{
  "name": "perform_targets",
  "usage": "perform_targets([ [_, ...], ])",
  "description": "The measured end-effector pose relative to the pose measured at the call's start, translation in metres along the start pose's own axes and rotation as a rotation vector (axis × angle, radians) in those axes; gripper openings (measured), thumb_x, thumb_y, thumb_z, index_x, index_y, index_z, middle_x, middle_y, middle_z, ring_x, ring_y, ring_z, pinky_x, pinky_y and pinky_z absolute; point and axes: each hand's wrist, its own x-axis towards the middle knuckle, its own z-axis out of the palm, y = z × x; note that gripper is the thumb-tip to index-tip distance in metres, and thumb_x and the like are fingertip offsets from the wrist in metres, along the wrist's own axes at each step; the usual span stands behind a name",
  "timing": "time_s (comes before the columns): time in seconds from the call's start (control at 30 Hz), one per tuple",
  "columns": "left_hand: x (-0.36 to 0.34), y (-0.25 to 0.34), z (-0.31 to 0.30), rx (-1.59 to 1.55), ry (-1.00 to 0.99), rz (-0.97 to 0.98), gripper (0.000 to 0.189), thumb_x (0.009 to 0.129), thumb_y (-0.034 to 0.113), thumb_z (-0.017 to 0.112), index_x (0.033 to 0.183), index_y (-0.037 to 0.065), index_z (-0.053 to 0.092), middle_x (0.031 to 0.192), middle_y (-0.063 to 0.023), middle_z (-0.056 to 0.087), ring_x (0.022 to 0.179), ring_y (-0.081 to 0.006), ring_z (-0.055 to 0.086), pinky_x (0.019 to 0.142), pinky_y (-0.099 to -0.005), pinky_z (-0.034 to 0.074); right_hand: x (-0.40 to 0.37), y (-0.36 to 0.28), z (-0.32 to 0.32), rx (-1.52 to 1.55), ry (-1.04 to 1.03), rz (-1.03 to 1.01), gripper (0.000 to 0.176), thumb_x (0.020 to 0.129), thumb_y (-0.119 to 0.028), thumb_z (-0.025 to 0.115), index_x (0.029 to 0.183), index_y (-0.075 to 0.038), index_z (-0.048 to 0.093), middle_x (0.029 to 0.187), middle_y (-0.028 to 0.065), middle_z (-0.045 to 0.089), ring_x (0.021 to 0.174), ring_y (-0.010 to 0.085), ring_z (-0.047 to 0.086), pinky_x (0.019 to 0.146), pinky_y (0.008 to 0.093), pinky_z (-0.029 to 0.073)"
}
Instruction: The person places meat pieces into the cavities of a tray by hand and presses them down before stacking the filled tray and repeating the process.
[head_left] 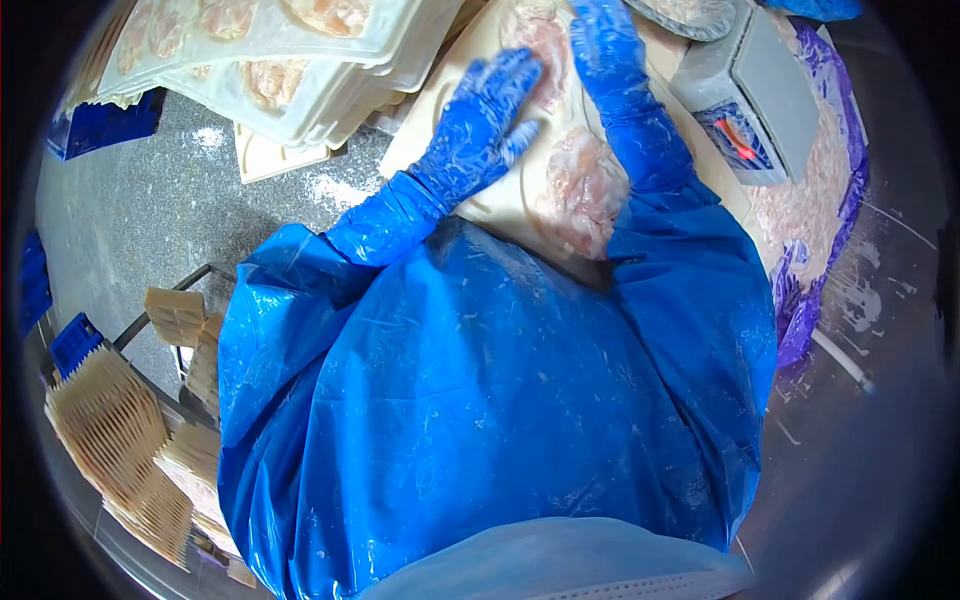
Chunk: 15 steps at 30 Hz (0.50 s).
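Note:
My left hand (pixel 490 115), in a wet blue glove, lies with its fingers spread, the fingertips against the edge of a raw pale-pink piece of meat (pixel 545 50), possibly chicken. This piece rests on a cream-white moulded tray (pixel 470 205). On the other side of it my right hand (pixel 608 45), gloved the same way, reaches to the top edge of the view, fingers stretched out and smeared white; its fingertips are partly cut off. A second raw piece of meat (pixel 580 195) sits on the tray nearer my body, beside my right forearm.
Stacked white trays (pixel 330 95) with meat pieces stand at upper left on a speckled metal table (pixel 200 200). A grey box with a red-lit display (pixel 775 105) stands right, near a metal bowl (pixel 700 20) and a purple bag (pixel 855 150) with pale pink mass. Ridged cream stacks (pixel 105 420) are lower left.

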Motion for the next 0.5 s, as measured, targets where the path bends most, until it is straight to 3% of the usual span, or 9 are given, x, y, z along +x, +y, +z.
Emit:
perform_targets([
  [0.07, 0.011, -0.011, 0.005, -0.003, 0.048, 0.014, 0.067, 0.097, 0.034, 0.061, 0.154, 0.007, 0.039, 0.158, -0.0196, 0.038, 0.148, -0.0361, 0.034, 0.123, -0.052, 0.021, -0.007, -0.007, 0.005, -0.766, -0.207, -0.347, 0.037, 0.095, -0.014, 0.054, 0.131, -0.008, 0.062, 0.137, 0.0148, 0.061, 0.131, 0.0358, 0.052, 0.113, 0.0486, 0.038],
  [0.13, 0.034, -0.015, 0.01, 0.028, 0.178, 0.017, 0.068, 0.098, 0.037, 0.06, 0.155, 0.009, 0.038, 0.159, -0.0175, 0.038, 0.149, -0.0356, 0.033, 0.123, -0.0515, 0.02, -0.011, -0.023, -0.007, -0.741, -0.201, -0.306, 0.038, 0.095, -0.016, 0.054, 0.131, -0.008, 0.063, 0.135, 0.0145, 0.062, 0.132, 0.0385, 0.049, 0.115, 0.0502, 0.034],
  [0.17, 0.049, -0.019, 0.008, 0.233, 0.066, -0.001, 0.073, 0.1, 0.04, 0.048, 0.152, -0.009, 0.032, 0.158, -0.0295, 0.032, 0.15, -0.0437, 0.026, 0.123, -0.0541, 0.018, -0.013, -0.034, -0.017, -0.711, -0.099, -0.277, 0.039, 0.095, -0.015, 0.055, 0.132, -0.008, 0.063, 0.136, 0.014, 0.061, 0.133, 0.0374, 0.05, 0.115, 0.0492, 0.035],
  [0.2, 0.059, -0.03, 0.013, 0.287, 0.032, 0.053, 0.073, 0.098, 0.038, 0.051, 0.151, -0.01, 0.034, 0.156, -0.0302, 0.034, 0.149, -0.0449, 0.027, 0.123, -0.0544, 0.018, -0.018, -0.045, -0.028, -0.68, 0.003, -0.24, 0.04, 0.094, -0.015, 0.056, 0.133, -0.008, 0.062, 0.138, 0.0136, 0.06, 0.133, 0.0363, 0.05, 0.114, 0.0482, 0.036],
  [0.27, 0.07, -0.06, 0.036, 0.371, -0.065, 0.108, 0.075, 0.097, 0.038, 0.052, 0.152, -0.009, 0.032, 0.156, -0.0304, 0.033, 0.149, -0.0458, 0.026, 0.123, -0.0546, 0.018, -0.035, -0.056, -0.049, -0.735, -0.003, -0.216, 0.042, 0.094, -0.011, 0.057, 0.136, -0.007, 0.061, 0.138, 0.0145, 0.06, 0.133, 0.0335, 0.05, 0.115, 0.0452, 0.037],
  [0.33, 0.078, -0.046, 0.026, 0.358, -0.104, 0.072, 0.078, 0.096, 0.04, 0.054, 0.153, -0.009, 0.03, 0.156, -0.0305, 0.034, 0.148, -0.0464, 0.026, 0.123, -0.0544, 0.017, -0.058, -0.056, -0.074, -0.58, 0.013, -0.044, 0.039, 0.095, -0.007, 0.056, 0.134, -0.006, 0.061, 0.136, 0.0147, 0.062, 0.132, 0.0313, 0.052, 0.114, 0.0432, 0.038],
  [0.4, 0.077, -0.02, 0.01, 0.352, 0.073, 0.086, 0.08, 0.096, 0.041, 0.055, 0.153, -0.009, 0.03, 0.156, -0.0307, 0.034, 0.148, -0.046, 0.027, 0.123, -0.0542, 0.018, -0.086, -0.043, -0.102, -0.8, -0.014, -0.215, 0.033, 0.098, -0.003, 0.051, 0.13, -0.004, 0.061, 0.136, 0.014, 0.062, 0.126, 0.0319, 0.057, 0.113, 0.0432, 0.042],
  [0.47, 0.073, -0.037, 0.03, 0.344, -0.063, 0.158, 0.08, 0.096, 0.043, 0.056, 0.154, -0.006, 0.031, 0.157, -0.0306, 0.033, 0.149, -0.0445, 0.027, 0.124, -0.053, 0.015, -0.112, -0.058, -0.115, -0.755, 0.114, -0.272, 0.024, 0.096, -0.006, 0.055, 0.119, -0.005, 0.064, 0.121, 0.014, 0.067, 0.111, 0.0322, 0.063, 0.101, 0.0438, 0.049],
  [0.5, 0.067, -0.051, 0.037, 0.343, -0.108, 0.151, 0.077, 0.096, 0.043, 0.058, 0.151, -0.006, 0.036, 0.155, -0.0299, 0.037, 0.147, -0.0439, 0.031, 0.123, -0.053, 0.018, -0.121, -0.075, -0.121, -0.759, 0.118, -0.262, 0.024, 0.096, -0.006, 0.055, 0.119, -0.005, 0.064, 0.121, 0.014, 0.067, 0.111, 0.0322, 0.063, 0.101, 0.0438, 0.049],
])
